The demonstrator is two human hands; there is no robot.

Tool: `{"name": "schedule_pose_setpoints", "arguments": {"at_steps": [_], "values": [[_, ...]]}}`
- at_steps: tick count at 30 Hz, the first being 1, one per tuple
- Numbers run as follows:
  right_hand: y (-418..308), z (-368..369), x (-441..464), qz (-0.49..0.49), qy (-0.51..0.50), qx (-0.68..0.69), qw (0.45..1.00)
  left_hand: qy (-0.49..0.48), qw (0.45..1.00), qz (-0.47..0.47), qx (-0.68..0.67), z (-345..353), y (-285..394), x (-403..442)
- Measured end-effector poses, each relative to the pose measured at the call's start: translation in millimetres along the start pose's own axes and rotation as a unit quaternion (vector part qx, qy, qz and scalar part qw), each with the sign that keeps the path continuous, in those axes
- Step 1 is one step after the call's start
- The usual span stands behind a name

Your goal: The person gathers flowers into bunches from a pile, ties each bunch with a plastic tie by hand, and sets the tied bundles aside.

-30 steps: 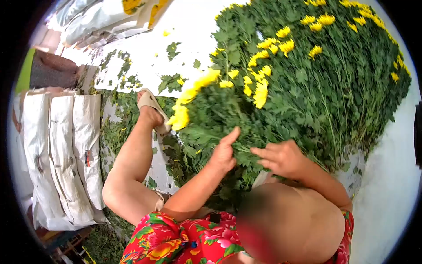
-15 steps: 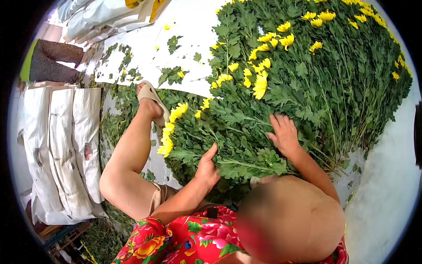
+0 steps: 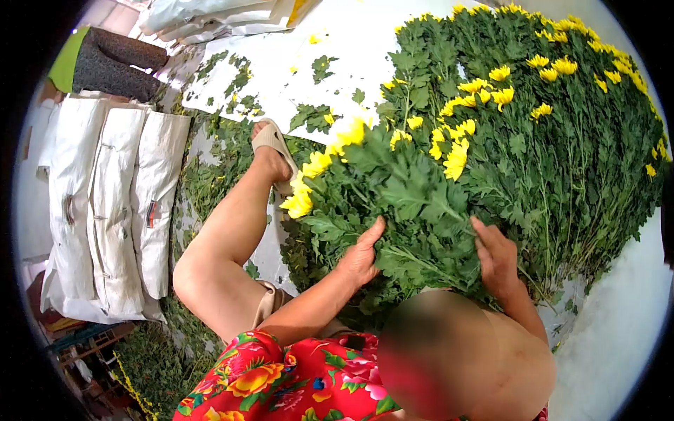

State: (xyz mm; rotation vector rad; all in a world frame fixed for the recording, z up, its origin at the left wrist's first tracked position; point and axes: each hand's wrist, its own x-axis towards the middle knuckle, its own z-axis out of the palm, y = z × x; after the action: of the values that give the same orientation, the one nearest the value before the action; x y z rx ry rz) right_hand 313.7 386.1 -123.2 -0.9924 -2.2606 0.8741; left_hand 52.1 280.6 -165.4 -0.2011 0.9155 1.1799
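Note:
A leafy bunch of yellow chrysanthemums (image 3: 414, 203) lies between my hands, its flower heads pointing to the upper left. My left hand (image 3: 361, 256) is wrapped about the near left side of the bunch, thumb up and the other fingers hidden under leaves. On the stem side, my right hand (image 3: 497, 256) curls around the right end of the same bunch, with its fingers partly tucked among the leaves. To the right spreads a big pile of cut yellow chrysanthemums (image 3: 547, 154), stems toward me.
A white sheet (image 3: 281, 70) with scattered leaves and petals lies ahead. At left stand several white woven bundles (image 3: 116, 203); more white bags (image 3: 217, 17) are at the top. A person's dark patterned trousers (image 3: 116, 63) show upper left. My sandalled foot (image 3: 274, 151) is beside the flowers.
My right hand has gone from lying spread on the leaves to gripping the bunch. Both hands now hold it gathered and lifted somewhat. The whole view has shifted slightly.

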Motion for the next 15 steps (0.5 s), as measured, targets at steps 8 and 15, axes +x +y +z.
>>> {"name": "schedule_pose_setpoints", "arguments": {"at_steps": [8,15], "values": [[-15,12,2,-0.058,-0.162,0.011,0.985,-0.054,0.997,0.029,0.046,-5,-7,-6],[-4,19,15,-0.02,-0.338,0.13,0.932,0.14,0.99,-0.003,-0.028,-2,-18,-12]]}}
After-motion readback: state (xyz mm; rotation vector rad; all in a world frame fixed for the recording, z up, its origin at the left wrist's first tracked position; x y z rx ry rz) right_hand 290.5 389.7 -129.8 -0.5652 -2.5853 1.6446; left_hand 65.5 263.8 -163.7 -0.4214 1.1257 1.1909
